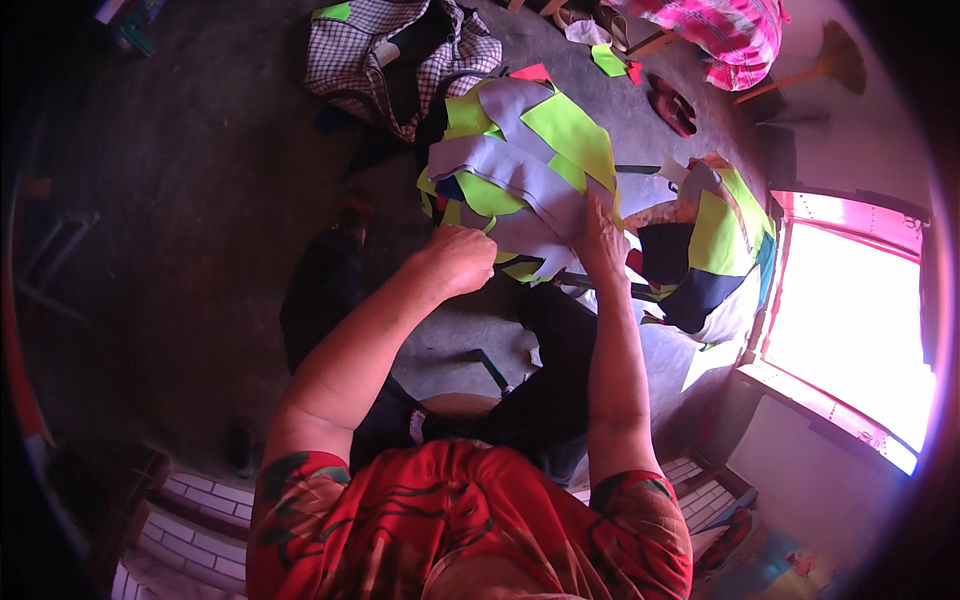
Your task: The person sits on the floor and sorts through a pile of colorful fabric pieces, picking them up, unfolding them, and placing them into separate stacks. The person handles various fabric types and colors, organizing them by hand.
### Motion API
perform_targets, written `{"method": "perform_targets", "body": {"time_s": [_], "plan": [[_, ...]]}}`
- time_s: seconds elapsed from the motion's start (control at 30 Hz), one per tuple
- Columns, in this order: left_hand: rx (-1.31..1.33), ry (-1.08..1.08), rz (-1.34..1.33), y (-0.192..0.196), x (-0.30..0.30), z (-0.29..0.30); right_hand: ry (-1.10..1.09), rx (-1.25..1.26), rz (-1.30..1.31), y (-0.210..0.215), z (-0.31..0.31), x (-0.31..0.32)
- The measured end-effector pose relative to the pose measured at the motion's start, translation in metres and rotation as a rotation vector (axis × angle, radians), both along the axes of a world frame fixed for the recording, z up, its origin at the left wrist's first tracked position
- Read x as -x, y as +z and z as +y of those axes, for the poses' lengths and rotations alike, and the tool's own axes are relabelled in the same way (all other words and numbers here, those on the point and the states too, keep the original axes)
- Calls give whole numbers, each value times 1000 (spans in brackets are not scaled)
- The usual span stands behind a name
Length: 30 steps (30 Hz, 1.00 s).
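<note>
A heap of cut fabric pieces (pixel 500 165), mostly lime green and pale grey with dark and red bits, sits in front of me. At its near left edge my left hand (pixel 460 260) is closed, and lime green cloth edges show right at the fingers. My right hand (pixel 602 245) lies at the heap's right side, fingers stretched out along a pale grey piece, the index finger pointing away from me. The underside of that hand is hidden, as is whatever holds the heap up.
A second heap of cloth (pixel 720 235) stands to the right, near a bright window (pixel 845 325). Farther off are a checked bag (pixel 360 60), dark red shoes (pixel 672 105), a pink checked cloth (pixel 720 30) and a broom (pixel 840 62). A lime scrap (pixel 607 60) lies on the grey floor (pixel 200 190).
</note>
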State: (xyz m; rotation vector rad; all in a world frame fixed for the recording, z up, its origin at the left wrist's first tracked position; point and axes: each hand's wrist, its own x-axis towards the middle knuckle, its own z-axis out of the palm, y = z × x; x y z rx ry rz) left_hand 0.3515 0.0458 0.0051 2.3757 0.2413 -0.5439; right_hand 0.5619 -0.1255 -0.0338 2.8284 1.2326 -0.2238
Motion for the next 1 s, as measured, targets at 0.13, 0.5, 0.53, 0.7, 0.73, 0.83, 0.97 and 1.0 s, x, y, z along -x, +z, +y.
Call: {"method": "perform_targets", "body": {"time_s": [0.13, 0.5, 0.53, 0.7, 0.73, 0.83, 0.97, 1.0], "plan": [[5, -2, 32, 1, -1, 1, 3, -25, -60, -14, -2, -6], [-10, 4, 21, -5, 2, -4, -48, -29, 126, 32, 14, 9], [-11, 8, 18, -5, 2, -5, -30, -50, 159, 33, 11, 11], [-4, 19, 21, -3, 1, -5, -99, -7, 203, 27, 14, 15], [-2, 20, 24, -1, 0, -5, -89, -19, 201, 28, 15, 17], [1, 23, 28, 3, -1, -5, -81, 37, 188, 27, 15, 13], [1, 26, 20, 2, 0, -5, -87, 40, 59, 12, 10, -2], [0, 31, 20, 1, 1, -4, -74, 35, 56, 13, 9, -3]]}}
